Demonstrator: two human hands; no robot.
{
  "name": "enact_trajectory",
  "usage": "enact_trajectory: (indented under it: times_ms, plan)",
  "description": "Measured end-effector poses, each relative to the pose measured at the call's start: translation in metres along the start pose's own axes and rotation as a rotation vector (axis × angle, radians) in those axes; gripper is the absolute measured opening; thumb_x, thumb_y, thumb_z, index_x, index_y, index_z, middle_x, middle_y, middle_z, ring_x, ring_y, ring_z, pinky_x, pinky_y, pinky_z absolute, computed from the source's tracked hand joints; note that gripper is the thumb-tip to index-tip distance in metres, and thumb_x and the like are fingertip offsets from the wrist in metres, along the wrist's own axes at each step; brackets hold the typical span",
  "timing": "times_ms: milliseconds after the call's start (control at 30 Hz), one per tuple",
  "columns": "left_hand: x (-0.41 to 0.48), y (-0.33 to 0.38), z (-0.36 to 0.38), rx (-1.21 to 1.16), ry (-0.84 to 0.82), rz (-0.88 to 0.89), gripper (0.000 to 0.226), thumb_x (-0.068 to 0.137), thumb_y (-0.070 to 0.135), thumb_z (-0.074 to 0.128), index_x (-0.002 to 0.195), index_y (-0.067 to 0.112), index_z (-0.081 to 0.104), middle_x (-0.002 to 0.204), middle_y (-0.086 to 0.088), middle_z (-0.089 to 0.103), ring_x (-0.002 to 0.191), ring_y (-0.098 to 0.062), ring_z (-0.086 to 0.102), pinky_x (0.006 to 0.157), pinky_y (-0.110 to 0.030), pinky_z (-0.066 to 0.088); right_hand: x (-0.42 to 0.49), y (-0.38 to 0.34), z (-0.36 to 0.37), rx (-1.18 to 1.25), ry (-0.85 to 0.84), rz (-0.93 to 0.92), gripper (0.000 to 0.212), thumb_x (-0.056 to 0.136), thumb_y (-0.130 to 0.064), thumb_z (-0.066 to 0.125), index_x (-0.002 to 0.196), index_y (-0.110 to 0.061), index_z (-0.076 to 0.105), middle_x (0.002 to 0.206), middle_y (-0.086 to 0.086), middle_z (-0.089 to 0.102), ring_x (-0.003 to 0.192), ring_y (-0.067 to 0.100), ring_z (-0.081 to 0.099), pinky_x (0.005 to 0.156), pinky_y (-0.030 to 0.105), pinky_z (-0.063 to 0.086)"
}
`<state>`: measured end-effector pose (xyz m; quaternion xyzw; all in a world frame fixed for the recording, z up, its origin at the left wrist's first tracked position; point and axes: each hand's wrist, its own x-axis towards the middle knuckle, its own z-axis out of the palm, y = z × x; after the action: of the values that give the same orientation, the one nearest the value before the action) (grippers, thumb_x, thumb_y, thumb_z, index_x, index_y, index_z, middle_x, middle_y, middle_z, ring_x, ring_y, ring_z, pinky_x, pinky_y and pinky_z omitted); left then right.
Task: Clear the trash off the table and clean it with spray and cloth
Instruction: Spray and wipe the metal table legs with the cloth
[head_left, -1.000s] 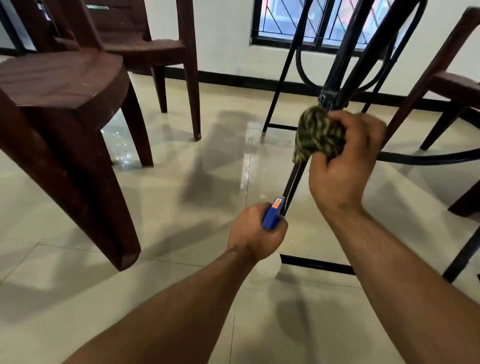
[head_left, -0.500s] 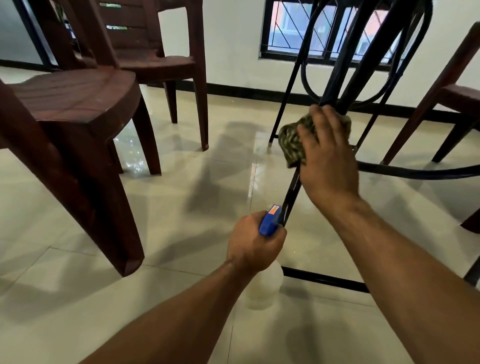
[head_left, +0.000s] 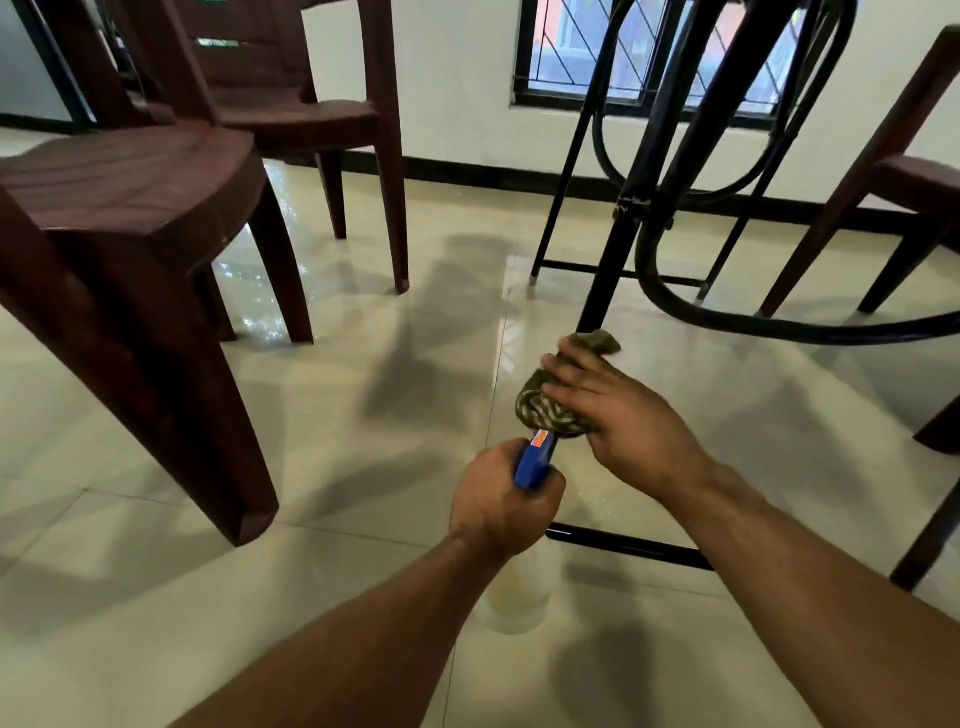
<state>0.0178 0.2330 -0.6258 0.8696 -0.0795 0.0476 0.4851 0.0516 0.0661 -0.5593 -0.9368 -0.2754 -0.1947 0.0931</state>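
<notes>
Right hand (head_left: 628, 421): fingers curl over the bunched cloth (head_left: 545, 410) and grip it; the thumb is hidden
Cloth: green, patterned; pressed around the low part of the black metal table leg (head_left: 608, 275), just above the left hand
Left hand (head_left: 501, 499): clenched round the neck of the spray bottle (head_left: 519, 592); the blue trigger head (head_left: 530, 465) with its orange label sticks up out of the fist; the nozzle tip is touching or just beside the cloth, which one cannot be told
Spray bottle: pale, translucent body hangs below the fist, above the floor (head_left: 363, 441); it is upright
Table frame: slanted black leg, curved black hoops to its right, a black crossbar (head_left: 623, 543) low by the floor behind the left hand
Chairs: dark brown plastic chair (head_left: 130, 208) near at left; a second chair (head_left: 291, 104) behind it; a third chair (head_left: 909, 176) at right
Floor: glossy cream tiles
Wall: white, with a grilled window (head_left: 587, 52)
</notes>
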Motion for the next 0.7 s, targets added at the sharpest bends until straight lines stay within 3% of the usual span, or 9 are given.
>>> enact_trajectory:
  times_ms: [100, 200, 267, 333, 400, 433, 567, 633, 700]
  plan:
    - [-0.001, -0.004, -0.002, 0.027, 0.003, -0.029, 0.025, 0.082, 0.035, 0.058, 0.066, 0.017, 0.051, 0.058, -0.002, 0.054, 0.054, -0.026, 0.052, 0.052, -0.038, 0.049, 0.017, -0.002, -0.013, -0.091, 0.229, 0.098, 0.072, 0.069, 0.013, 0.066, 0.136, -0.013, 0.061, 0.155, 0.005, 0.043, 0.147, 0.022, 0.026, 0.118, 0.034, 0.02]
    - [-0.005, -0.012, -0.002, -0.005, -0.054, -0.066, 0.022, 0.087, 0.035, 0.059, 0.07, 0.024, 0.053, 0.06, 0.002, 0.055, 0.057, -0.021, 0.056, 0.06, -0.042, 0.058, 0.028, -0.009, -0.02, -0.068, 0.422, 0.25, 0.067, 0.073, 0.008, 0.067, 0.135, -0.015, 0.059, 0.15, 0.005, 0.036, 0.14, 0.033, 0.03, 0.109, 0.047, 0.042]
    - [-0.01, -0.021, -0.002, 0.001, -0.075, -0.088, 0.02, 0.082, 0.039, 0.056, 0.07, 0.023, 0.055, 0.06, 0.0, 0.061, 0.057, -0.02, 0.061, 0.06, -0.044, 0.059, 0.01, -0.013, 0.006, -0.05, 0.318, 0.21, 0.065, 0.07, 0.009, 0.072, 0.129, -0.017, 0.063, 0.14, 0.008, 0.041, 0.13, 0.036, 0.037, 0.091, 0.051, 0.056]
    - [-0.016, -0.031, -0.003, 0.029, -0.085, -0.111, 0.024, 0.077, 0.043, 0.053, 0.071, 0.021, 0.061, 0.063, -0.001, 0.066, 0.058, -0.022, 0.064, 0.059, -0.044, 0.059, -0.018, -0.022, 0.045, -0.091, 0.04, 0.125, 0.062, 0.069, 0.007, 0.072, 0.124, -0.019, 0.068, 0.134, 0.007, 0.05, 0.123, 0.033, 0.041, 0.077, 0.047, 0.06]
    - [-0.023, -0.042, -0.004, 0.04, -0.109, -0.118, 0.022, 0.08, 0.041, 0.056, 0.074, 0.022, 0.063, 0.065, 0.0, 0.066, 0.056, -0.018, 0.061, 0.059, -0.041, 0.059, -0.034, -0.03, 0.064, -0.081, -0.196, 0.147, 0.061, 0.074, 0.0, 0.071, 0.13, -0.024, 0.064, 0.135, 0.002, 0.049, 0.125, 0.027, 0.042, 0.081, 0.039, 0.058]
    - [-0.027, -0.046, -0.005, 0.045, -0.116, -0.125, 0.019, 0.082, 0.04, 0.058, 0.074, 0.022, 0.062, 0.064, 0.001, 0.064, 0.054, -0.015, 0.057, 0.057, -0.038, 0.058, -0.034, -0.033, 0.065, -0.037, -0.187, 0.191, 0.06, 0.076, -0.004, 0.071, 0.132, -0.025, 0.062, 0.136, 0.001, 0.047, 0.125, 0.025, 0.043, 0.085, 0.037, 0.057]
    - [-0.035, -0.057, -0.007, 0.063, -0.125, -0.168, 0.016, 0.083, 0.038, 0.059, 0.075, 0.025, 0.058, 0.066, 0.002, 0.059, 0.057, -0.014, 0.051, 0.058, -0.032, 0.052, -0.013, -0.031, 0.043, 0.107, 0.228, 0.389, 0.056, 0.079, -0.003, 0.068, 0.132, -0.019, 0.063, 0.13, 0.008, 0.045, 0.118, 0.023, 0.045, 0.088, 0.028, 0.049]
    - [-0.038, -0.061, -0.005, 0.087, -0.144, -0.188, 0.016, 0.085, 0.037, 0.059, 0.074, 0.025, 0.056, 0.064, 0.003, 0.057, 0.056, -0.015, 0.051, 0.057, -0.033, 0.052, -0.016, -0.035, 0.05, 0.056, 0.152, 0.389, 0.047, 0.084, -0.01, 0.067, 0.13, -0.02, 0.063, 0.12, 0.008, 0.045, 0.107, 0.024, 0.049, 0.077, 0.03, 0.052]
    - [-0.04, -0.062, -0.002, 0.144, -0.152, -0.19, 0.02, 0.082, 0.04, 0.055, 0.073, 0.023, 0.055, 0.062, 0.002, 0.058, 0.056, -0.021, 0.055, 0.056, -0.035, 0.053, -0.032, -0.048, 0.075, 0.059, -0.159, 0.449, 0.035, 0.094, -0.029, 0.058, 0.128, -0.025, 0.058, 0.112, 0.0, 0.04, 0.092, 0.021, 0.049, 0.072, 0.031, 0.049]
